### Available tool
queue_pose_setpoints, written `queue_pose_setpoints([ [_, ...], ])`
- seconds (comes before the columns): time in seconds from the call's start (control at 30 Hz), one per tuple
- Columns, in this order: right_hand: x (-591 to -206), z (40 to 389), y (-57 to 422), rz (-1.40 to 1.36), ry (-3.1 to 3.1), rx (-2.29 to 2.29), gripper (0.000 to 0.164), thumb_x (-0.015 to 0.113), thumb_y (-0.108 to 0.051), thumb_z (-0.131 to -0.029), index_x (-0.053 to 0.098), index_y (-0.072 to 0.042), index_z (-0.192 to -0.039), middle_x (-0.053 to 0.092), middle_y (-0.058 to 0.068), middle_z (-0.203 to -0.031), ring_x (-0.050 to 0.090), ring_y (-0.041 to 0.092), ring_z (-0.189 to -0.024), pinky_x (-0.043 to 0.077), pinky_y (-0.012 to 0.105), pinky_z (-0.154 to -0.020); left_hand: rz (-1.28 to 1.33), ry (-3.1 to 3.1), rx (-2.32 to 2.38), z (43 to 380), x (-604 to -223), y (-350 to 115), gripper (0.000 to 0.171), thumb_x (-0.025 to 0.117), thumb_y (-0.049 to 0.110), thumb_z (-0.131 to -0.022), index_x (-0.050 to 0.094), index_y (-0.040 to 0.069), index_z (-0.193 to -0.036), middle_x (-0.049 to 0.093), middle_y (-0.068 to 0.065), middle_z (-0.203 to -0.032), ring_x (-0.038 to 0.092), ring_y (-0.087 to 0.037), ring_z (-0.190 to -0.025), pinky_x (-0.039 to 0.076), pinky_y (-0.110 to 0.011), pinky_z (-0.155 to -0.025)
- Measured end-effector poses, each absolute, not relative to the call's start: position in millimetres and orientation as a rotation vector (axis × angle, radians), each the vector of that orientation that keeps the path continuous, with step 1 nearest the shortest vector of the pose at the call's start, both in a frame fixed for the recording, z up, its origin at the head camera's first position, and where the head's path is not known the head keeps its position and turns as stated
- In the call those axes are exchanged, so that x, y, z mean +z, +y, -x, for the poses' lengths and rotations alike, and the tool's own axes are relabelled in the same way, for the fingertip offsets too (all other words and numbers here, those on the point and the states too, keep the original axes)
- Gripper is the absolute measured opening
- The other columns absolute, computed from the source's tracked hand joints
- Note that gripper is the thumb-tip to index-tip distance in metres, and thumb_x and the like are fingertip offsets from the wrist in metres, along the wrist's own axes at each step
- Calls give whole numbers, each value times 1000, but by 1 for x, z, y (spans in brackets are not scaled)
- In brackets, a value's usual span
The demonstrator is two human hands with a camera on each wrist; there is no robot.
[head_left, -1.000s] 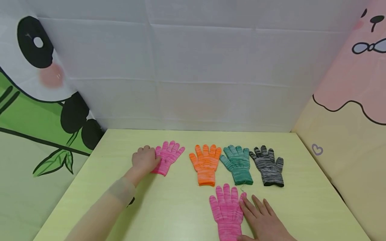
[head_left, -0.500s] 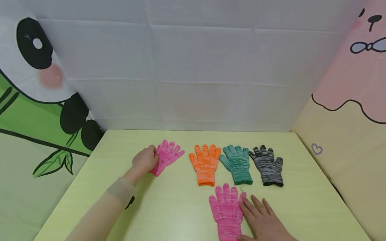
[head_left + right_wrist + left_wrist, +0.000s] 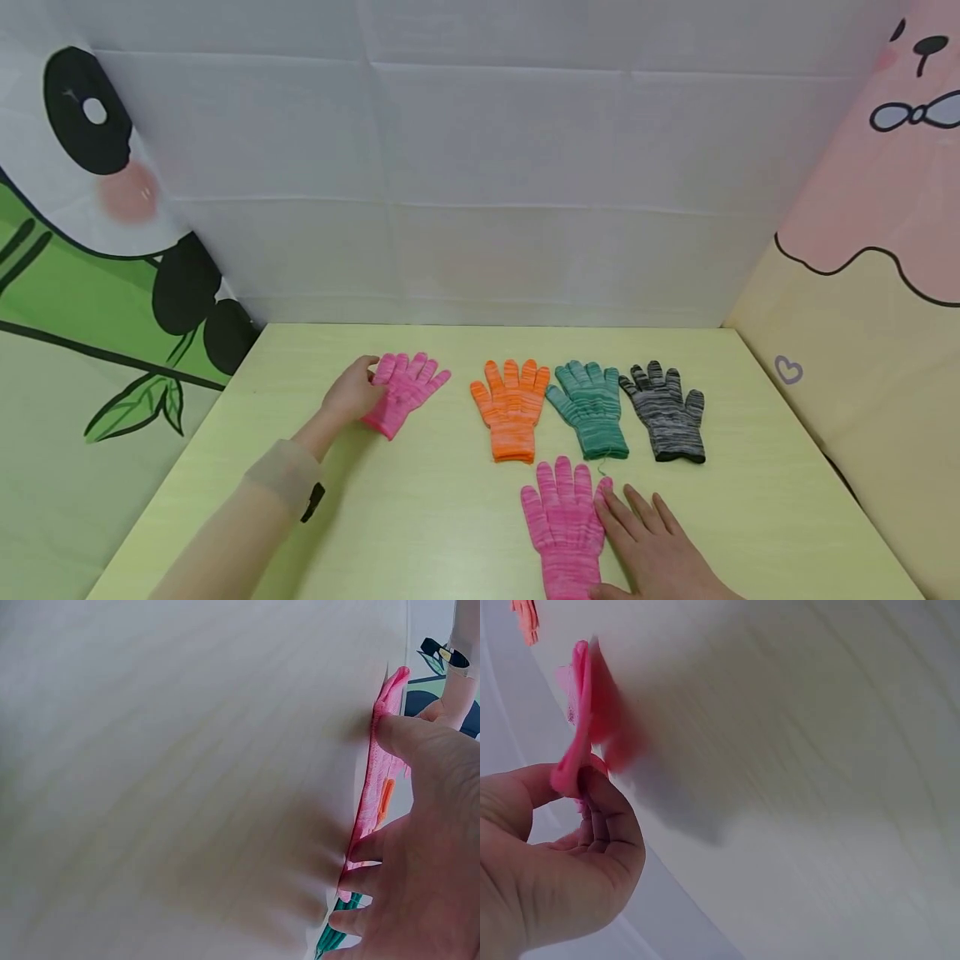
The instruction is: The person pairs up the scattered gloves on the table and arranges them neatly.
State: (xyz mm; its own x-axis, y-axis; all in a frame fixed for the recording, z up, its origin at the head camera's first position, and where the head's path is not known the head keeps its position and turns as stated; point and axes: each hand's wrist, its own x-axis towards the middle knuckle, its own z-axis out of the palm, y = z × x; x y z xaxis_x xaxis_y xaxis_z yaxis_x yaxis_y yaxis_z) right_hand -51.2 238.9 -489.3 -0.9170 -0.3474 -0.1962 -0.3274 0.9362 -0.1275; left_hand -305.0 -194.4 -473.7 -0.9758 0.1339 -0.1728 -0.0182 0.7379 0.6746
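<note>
At the back left of the table, my left hand (image 3: 351, 393) pinches the left edge of a pink knitted glove (image 3: 405, 390), whose fingers point away from me. In the left wrist view, the cuff (image 3: 576, 754) sits between thumb and curled fingers. A second pink glove (image 3: 562, 525) lies flat at the front, its lower end cut off by the frame. My right hand (image 3: 660, 546) rests on its right side with fingers spread and straight. In the right wrist view, the thumb (image 3: 401, 735) presses on this front pink glove (image 3: 367, 802).
An orange glove (image 3: 513, 412), a green glove (image 3: 592, 412) and a grey-black glove (image 3: 666, 415) lie in a row behind the front pink one. A loose thread (image 3: 602, 468) trails from the green cuff. White cloth (image 3: 480, 192) hangs behind the table (image 3: 435, 517).
The far pink glove has shifted a little to the left with my left hand, whose fingers now grip its left edge. My right hand and the other gloves stay put.
</note>
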Motion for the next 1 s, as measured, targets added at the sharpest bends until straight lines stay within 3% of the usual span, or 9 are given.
queue_pose_setpoints([
  [0.1,-487,53,238,495,2854,-132,107,37,-89,-86,43,-8,-156,38,10,-162,25,41,-150,17,69,-116,-54,2675,1130,307,-475,-197,68,57,10,-100,24,-13,-155,46,-36,-145,49,-46,-132,45,-54,-106],
  [0.17,-486,54,237,494,2846,-126,108,37,-89,-85,43,-8,-156,38,11,-161,25,42,-150,16,69,-116,-21,2628,1186,307,-475,-198,65,58,9,-99,29,-15,-152,47,-35,-143,50,-44,-130,46,-52,-106],
  [0.3,-483,54,237,521,2844,-126,108,38,-89,-85,44,-7,-155,39,12,-161,26,43,-150,16,69,-116,19,2572,1259,305,-477,-199,50,63,9,-98,47,-15,-139,56,-30,-132,57,-36,-114,52,-43,-96],
  [0.5,-478,56,236,533,2799,-109,109,38,-89,-85,43,-5,-155,39,13,-161,25,43,-150,16,70,-116,21,2567,1266,304,-477,-202,38,65,10,-98,52,-11,-127,60,-23,-116,58,-26,-95,53,-32,-78],
  [0.67,-478,57,235,538,2783,-72,109,37,-89,-85,43,-6,-155,39,13,-161,25,41,-150,16,68,-117,65,2483,1255,304,-472,-203,45,65,14,-99,52,-12,-133,62,-16,-104,57,-19,-82,51,-28,-68],
  [0.83,-479,57,236,553,2793,-64,108,37,-89,-85,44,-6,-155,40,12,-160,26,41,-150,17,68,-117,146,2201,1384,303,-468,-205,56,65,19,-100,47,-11,-144,66,-12,-102,65,-19,-85,58,-32,-76],
  [1.0,-480,56,236,570,2807,-72,106,37,-87,-87,44,-5,-154,40,13,-160,27,41,-150,18,68,-116,172,1967,1491,302,-465,-205,56,60,10,-102,37,-7,-150,67,-14,-102,71,-21,-81,61,-38,-79],
])
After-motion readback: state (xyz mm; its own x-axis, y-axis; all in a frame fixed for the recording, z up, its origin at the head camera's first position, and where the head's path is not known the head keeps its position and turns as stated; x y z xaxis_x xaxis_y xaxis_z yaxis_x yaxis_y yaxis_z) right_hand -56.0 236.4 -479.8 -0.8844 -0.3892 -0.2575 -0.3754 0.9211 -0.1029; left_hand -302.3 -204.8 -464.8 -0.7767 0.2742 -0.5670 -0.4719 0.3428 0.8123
